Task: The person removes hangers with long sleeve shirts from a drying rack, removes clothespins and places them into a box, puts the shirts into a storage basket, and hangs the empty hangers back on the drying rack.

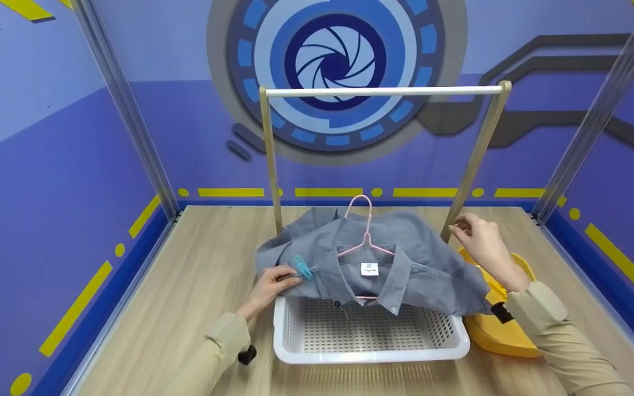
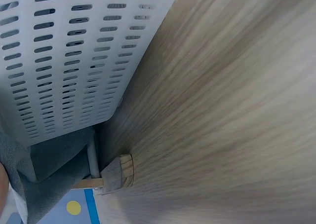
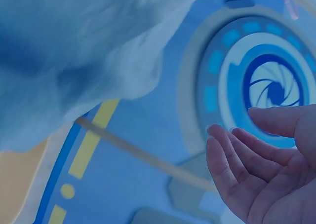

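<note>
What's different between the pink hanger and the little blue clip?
The hanger is pink, while the clip is light blue. The hanger is much larger than the clip. The hanger shows through the collar of the grey shirt; the clip sits to one side, beside the left hand. Both are at the shirt's upper part.

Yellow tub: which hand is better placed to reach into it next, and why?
Probably the right hand: it looks empty and is near the yellow tub, while the left hand, farther off, pinches the gray collared shirt.
</note>
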A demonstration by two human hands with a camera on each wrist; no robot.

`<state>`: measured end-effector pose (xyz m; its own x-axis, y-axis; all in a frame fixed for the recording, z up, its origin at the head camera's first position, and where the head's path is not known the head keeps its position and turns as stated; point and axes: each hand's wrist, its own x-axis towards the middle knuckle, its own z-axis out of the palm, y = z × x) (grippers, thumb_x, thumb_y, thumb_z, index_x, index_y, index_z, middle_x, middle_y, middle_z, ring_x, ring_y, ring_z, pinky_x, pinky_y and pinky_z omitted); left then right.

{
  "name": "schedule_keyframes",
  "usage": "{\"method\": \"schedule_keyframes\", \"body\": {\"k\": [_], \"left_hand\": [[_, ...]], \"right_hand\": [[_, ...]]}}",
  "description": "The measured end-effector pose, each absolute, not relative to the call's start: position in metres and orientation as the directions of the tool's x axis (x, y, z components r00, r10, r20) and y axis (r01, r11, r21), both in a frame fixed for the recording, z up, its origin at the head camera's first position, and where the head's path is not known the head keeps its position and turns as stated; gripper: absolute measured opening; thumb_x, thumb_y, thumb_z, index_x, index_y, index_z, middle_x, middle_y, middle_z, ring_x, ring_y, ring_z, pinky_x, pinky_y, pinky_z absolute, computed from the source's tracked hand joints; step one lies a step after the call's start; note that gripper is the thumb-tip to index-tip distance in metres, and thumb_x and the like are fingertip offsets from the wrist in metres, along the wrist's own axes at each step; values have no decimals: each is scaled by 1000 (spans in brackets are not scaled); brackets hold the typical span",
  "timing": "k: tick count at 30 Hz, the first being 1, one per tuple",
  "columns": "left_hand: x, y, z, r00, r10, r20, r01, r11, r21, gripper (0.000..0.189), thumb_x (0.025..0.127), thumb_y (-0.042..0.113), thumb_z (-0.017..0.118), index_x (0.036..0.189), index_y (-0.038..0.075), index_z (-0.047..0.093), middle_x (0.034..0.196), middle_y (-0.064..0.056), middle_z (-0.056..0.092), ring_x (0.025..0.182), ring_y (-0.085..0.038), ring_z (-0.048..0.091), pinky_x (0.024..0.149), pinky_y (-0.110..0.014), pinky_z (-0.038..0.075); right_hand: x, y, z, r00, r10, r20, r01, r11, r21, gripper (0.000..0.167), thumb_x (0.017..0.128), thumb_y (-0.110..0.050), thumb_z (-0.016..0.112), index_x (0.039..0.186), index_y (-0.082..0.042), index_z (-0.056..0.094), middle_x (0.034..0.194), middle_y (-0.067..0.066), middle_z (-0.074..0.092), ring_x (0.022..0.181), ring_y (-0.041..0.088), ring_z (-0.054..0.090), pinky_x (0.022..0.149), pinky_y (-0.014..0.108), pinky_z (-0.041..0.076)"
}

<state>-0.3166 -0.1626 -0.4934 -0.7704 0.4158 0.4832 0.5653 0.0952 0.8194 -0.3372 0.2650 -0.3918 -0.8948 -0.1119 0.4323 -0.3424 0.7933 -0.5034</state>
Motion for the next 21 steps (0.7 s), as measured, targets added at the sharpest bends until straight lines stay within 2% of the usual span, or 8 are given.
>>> {"method": "schedule_keyframes", "body": {"k": [7,15,21], "left_hand": [[-317,-163,-496,-772,417,480,556,76,828,6,82,-6,61,87,-10,63,83,-20,61,76,-14,54,67,-24,42],[-316,-163,-494,-791,413,451,529,93,843,8,84,-3,60,88,-8,63,85,-19,61,76,-14,54,68,-24,42],[-314,-164,-493,-808,414,419,499,103,860,9,85,-1,60,89,-7,63,85,-18,61,75,-16,53,68,-26,42]], "right_hand": [[-329,246,-386,-840,-156,520,-449,738,-503,13,87,-1,59,97,7,59,85,18,62,73,29,59,64,42,48],[-321,220,-377,-767,-242,595,-575,670,-469,13,84,-1,63,97,0,62,84,8,64,71,18,60,60,33,48],[-315,204,-373,-760,-282,585,-599,653,-463,13,84,-3,63,97,-3,61,86,5,63,75,16,59,61,32,48]]}}
